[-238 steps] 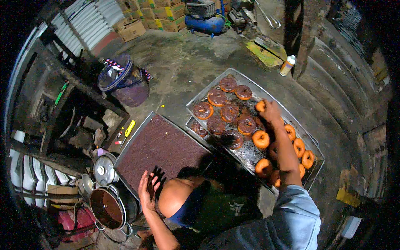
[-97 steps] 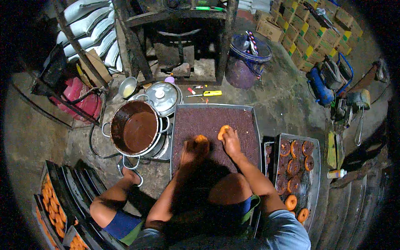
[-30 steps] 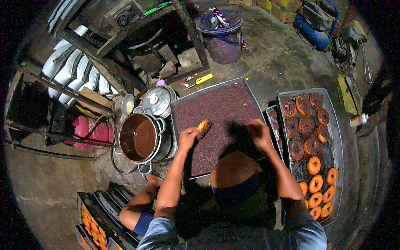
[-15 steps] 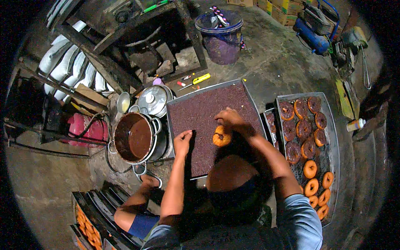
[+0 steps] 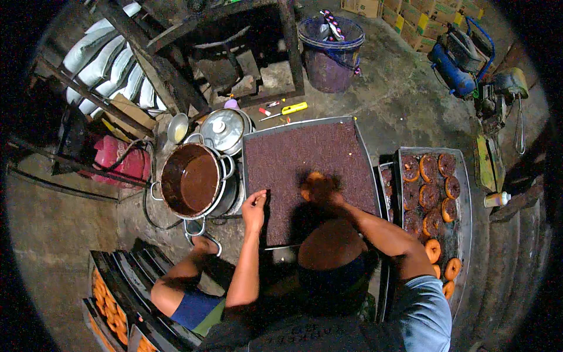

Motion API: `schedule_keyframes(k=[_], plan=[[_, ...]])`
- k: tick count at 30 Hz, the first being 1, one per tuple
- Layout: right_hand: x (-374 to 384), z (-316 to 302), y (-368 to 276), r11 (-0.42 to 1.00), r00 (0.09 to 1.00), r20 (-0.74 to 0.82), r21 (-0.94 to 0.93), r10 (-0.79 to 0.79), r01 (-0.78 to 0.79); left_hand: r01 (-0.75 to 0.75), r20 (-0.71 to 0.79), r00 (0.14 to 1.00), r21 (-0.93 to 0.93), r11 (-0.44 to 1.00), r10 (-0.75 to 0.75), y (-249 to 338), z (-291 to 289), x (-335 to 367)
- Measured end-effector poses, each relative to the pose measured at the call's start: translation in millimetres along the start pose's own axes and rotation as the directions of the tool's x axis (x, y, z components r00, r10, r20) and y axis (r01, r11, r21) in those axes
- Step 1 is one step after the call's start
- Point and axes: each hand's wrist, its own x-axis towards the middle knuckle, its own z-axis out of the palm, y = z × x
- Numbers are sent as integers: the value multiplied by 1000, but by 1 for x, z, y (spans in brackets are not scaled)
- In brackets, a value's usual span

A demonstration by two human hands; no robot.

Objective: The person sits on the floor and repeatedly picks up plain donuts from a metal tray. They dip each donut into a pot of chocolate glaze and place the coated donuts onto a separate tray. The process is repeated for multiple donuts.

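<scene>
A doughnut [image 5: 315, 176] lies at the chocolate sprinkles in a wide square tray [image 5: 369, 154]. My right hand [image 5: 329, 191] covers most of it, blurred and in shadow, with its fingers closed over the doughnut. By the tray's left side hovers my left hand [image 5: 254, 212], its fingers curled and pinched together with nothing visible in them. Left of it stands a pot [image 5: 196, 182] coated inside with brown chocolate. To the right, a long metal tray [image 5: 463, 234] holds several doughnuts, chocolate-topped ones at the far end and plain ones nearer.
Behind the pot sits a lidded pot [image 5: 224, 132] beside a small metal bowl [image 5: 177, 128]. A yellow-handled screwdriver [image 5: 294, 108] lies beyond the sprinkle tray. Farther off are a purple bucket [image 5: 331, 67] and a blue compressor [image 5: 457, 70]. Racks of doughnuts [image 5: 109, 308] stand at lower left.
My right hand has turned over the doughnut and now hides most of it against the sprinkles. My left hand's fingers have curled a little more. The whole view has shifted slightly.
</scene>
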Motion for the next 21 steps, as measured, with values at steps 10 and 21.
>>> schedule_keyframes(k=[10,21], plan=[[-25,-63,57,-352,848,280,928,450,-119,255,149,965,-341,905,-216,22,6,-1],[-330,-162,58,-195,186,116,846,976,496,404,539,799,-810,426,268,250,5,-72]])
